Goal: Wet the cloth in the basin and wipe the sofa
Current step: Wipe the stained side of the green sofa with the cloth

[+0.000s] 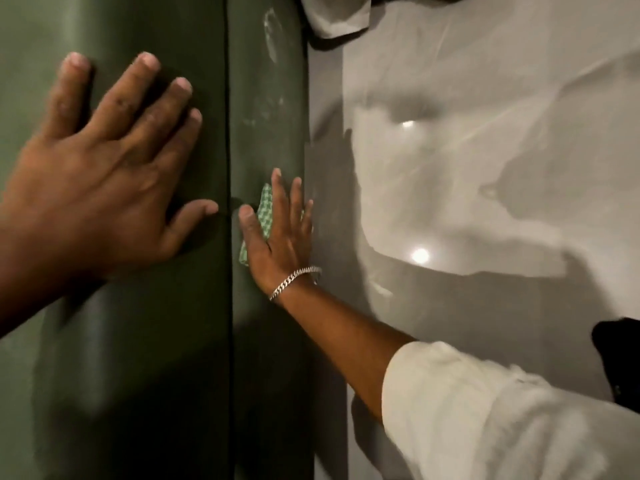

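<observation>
The dark green sofa point(145, 358) fills the left half of the view, with a vertical seam down its middle. My left hand point(104, 174) lies flat on it with fingers spread and nothing in it. Right of the seam, my right hand point(277, 233) presses a green-and-white checked cloth point(262, 216) flat against the sofa's side panel; most of the cloth is hidden under the palm. A silver bracelet sits on that wrist. Pale smears mark the panel above the cloth. No basin is in view.
A glossy grey floor point(485, 168) with light reflections and shadows spreads over the right half. A white fabric piece point(332, 15) hangs at the top edge. A dark object point(620, 355) shows at the right edge.
</observation>
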Demonstrator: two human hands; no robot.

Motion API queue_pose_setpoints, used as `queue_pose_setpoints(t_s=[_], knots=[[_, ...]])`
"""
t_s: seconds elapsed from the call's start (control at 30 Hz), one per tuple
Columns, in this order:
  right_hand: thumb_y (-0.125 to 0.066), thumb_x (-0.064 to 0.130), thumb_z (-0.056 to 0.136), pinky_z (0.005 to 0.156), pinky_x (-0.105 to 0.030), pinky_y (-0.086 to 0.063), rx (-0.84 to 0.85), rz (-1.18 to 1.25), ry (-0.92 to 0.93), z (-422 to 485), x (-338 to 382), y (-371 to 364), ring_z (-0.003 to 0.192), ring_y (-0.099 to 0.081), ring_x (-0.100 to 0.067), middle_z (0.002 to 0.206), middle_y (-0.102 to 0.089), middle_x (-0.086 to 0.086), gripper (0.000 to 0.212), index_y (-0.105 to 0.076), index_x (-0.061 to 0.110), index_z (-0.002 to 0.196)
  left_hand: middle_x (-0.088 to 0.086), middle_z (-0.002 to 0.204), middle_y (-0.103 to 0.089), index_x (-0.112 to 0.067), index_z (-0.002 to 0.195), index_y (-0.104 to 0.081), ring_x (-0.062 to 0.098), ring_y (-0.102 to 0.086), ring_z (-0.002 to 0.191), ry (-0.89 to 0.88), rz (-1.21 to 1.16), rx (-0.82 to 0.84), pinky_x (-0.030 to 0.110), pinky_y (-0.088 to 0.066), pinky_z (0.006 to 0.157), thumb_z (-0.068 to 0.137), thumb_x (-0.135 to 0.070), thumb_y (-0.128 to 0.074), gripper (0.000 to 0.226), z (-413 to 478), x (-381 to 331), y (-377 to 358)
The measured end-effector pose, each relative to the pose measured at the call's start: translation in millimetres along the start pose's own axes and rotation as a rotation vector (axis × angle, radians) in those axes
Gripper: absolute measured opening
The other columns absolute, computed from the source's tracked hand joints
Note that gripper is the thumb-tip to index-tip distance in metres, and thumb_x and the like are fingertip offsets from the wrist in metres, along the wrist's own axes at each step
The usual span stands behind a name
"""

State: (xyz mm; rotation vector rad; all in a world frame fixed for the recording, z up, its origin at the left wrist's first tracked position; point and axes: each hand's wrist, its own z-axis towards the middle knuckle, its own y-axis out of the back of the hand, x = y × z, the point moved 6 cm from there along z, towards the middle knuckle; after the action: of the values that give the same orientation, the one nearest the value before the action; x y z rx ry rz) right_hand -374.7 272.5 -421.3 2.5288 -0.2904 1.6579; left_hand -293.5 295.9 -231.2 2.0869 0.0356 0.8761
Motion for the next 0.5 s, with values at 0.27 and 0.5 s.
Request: queue_pose_setpoints(t_s=[0.27, 0.5], knots=[[-0.024, 0.057, 0.097, 0.128, -0.046, -0.009, -0.085, 0.053, 0.187, -23.3, -0.4, -1.8, 0.158, -0.007, -0.019, 0.170, -0.017, 0.000, 0.070, -0.017, 0.028, 0.160, 0.018, 0.162, -0.028, -0.004, 0.149, -0.031, 0.032, -0.007, 0.155, 0.142, 0.046, 0.025, 0.055, 0.001, 0.121, 0.083, -0.070, -0.026, 0.093, 1.0, -9.6, 31.3], [-0.023, 0.055, 0.099, 0.125, -0.055, -0.011, -0.119, -0.052, 0.353, 34.1, 19.3, 5.0, 0.159, -0.004, -0.021, 0.170, -0.014, -0.001, 0.065, -0.014, 0.031, 0.159, 0.016, 0.164, -0.022, -0.004, 0.150, -0.029, 0.032, -0.006, 0.155, 0.217, 0.009, 0.005, 0.058, -0.009, 0.121, 0.087, -0.067, -0.025, 0.090, -6.1, -13.4, 34.5]])
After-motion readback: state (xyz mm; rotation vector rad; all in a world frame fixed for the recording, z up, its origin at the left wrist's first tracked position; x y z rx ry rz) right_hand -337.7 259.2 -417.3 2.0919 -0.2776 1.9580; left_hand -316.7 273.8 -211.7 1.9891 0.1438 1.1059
